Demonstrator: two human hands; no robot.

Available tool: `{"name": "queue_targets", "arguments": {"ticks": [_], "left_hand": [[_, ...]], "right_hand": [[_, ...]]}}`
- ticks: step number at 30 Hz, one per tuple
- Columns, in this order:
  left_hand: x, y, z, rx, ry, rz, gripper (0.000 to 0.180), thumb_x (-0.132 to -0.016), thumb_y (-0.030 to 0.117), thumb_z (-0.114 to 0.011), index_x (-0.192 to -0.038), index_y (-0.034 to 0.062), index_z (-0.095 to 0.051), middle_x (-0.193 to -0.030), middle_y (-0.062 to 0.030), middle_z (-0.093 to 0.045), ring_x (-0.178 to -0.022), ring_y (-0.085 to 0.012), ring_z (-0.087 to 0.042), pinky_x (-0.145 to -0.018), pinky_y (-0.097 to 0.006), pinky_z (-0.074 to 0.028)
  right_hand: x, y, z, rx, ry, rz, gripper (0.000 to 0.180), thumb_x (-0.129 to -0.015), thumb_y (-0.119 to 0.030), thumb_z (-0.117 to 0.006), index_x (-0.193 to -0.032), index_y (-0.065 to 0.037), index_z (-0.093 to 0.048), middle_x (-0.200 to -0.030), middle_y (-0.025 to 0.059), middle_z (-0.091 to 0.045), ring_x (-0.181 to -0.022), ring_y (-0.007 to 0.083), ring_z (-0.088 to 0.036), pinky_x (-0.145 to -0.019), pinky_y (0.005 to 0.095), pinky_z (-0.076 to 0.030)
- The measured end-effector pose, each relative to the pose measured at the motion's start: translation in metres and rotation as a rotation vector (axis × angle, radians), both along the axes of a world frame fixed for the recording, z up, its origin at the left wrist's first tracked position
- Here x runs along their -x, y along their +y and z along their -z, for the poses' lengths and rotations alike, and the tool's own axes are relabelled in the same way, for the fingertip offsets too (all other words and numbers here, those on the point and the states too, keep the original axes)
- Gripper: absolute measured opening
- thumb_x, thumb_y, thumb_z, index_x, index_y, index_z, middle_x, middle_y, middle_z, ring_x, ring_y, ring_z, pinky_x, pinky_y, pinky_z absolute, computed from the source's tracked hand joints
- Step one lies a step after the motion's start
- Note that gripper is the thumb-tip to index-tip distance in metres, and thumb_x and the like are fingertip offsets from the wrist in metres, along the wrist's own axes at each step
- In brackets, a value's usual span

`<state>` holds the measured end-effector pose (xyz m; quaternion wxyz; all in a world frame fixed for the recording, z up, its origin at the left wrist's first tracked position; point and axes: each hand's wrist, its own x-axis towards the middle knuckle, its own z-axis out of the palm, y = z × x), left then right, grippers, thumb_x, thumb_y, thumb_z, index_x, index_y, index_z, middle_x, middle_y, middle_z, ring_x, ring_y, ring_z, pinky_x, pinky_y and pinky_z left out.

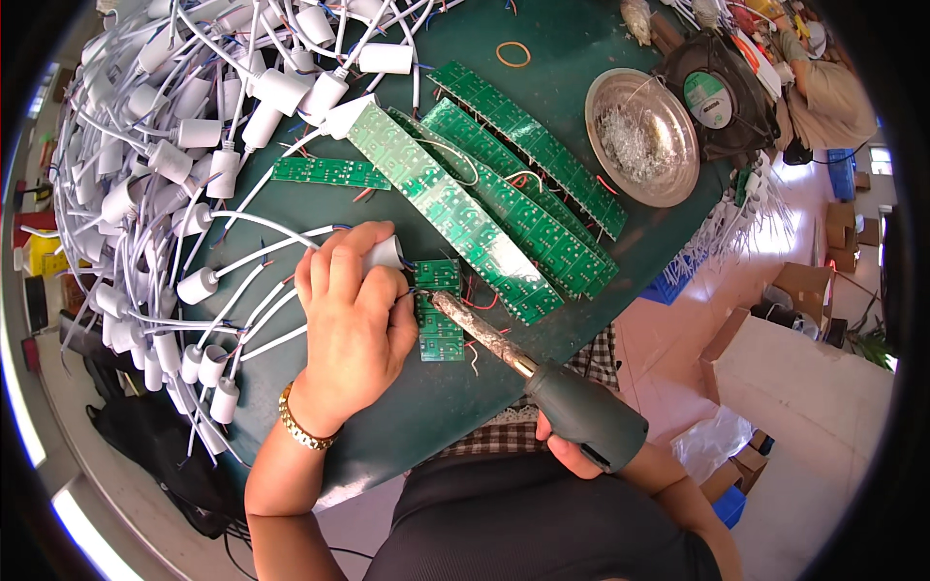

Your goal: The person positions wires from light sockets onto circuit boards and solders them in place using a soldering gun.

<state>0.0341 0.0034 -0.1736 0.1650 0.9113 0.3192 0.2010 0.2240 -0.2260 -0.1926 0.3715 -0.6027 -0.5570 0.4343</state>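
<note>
My left hand (351,324) is closed around a white cylindrical cap (386,254) with a white cable, its thin wires by the edge of a small green circuit board (443,339). My right hand (573,455) grips a soldering iron (581,412) by its dark handle. The iron's crusted metal tip reaches the board beside my left fingertips. Whether it touches a wire there, I cannot tell. Part of the board lies hidden behind my left hand.
Long green circuit board strips (455,218) lie beyond my hands. Many white caps with cables (199,133) are heaped at the left. A round metal dish (678,184) with silvery scraps and a black fan (751,107) stand at the far right. A rubber band (513,45) lies on the green tabletop.
</note>
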Motion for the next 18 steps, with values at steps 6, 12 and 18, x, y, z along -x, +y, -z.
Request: {"name": "queue_targets", "arguments": {"ticks": [6,12,18], "left_hand": [[0.000,0.000,0.001,-0.010,0.008,-0.007,0.022,-0.068,-0.002,-0.063,-0.085,0.0055,-0.051,-0.126,-0.0197,-0.051,-0.106,-0.0362,-0.050,-0.093,-0.046,-0.035],[0.000,0.000,0.000,-0.014,0.004,0.004,0.023,-0.068,-0.002,-0.063,-0.086,0.0053,-0.051,-0.126,-0.0199,-0.051,-0.106,-0.0363,-0.050,-0.093,-0.047,-0.035],[0.002,0.000,0.004,-0.046,-0.009,0.009,0.023,-0.067,-0.001,-0.064,-0.086,0.0050,-0.052,-0.125,-0.0199,-0.052,-0.105,-0.0367,-0.050,-0.094,-0.048,-0.035]], "right_hand": [[-0.004,0.007,-0.008,0.026,-0.207,-0.076,0.034,-0.067,-0.017,-0.076,-0.098,-0.006,-0.066,-0.090,0.0071,-0.066,-0.073,0.0217,-0.066,-0.058,0.0301,-0.051],[-0.005,0.005,-0.017,0.093,0.155,0.045,0.028,-0.080,-0.010,-0.061,-0.104,0.004,-0.054,-0.089,0.0128,-0.061,-0.074,0.0200,-0.061,-0.064,0.0313,-0.050],[-0.011,0.031,-0.027,-0.079,0.625,0.032,0.045,-0.089,-0.015,-0.060,-0.128,-0.006,-0.040,-0.090,0.0146,-0.059,-0.080,0.0225,-0.062,-0.065,0.0354,-0.052]]}}
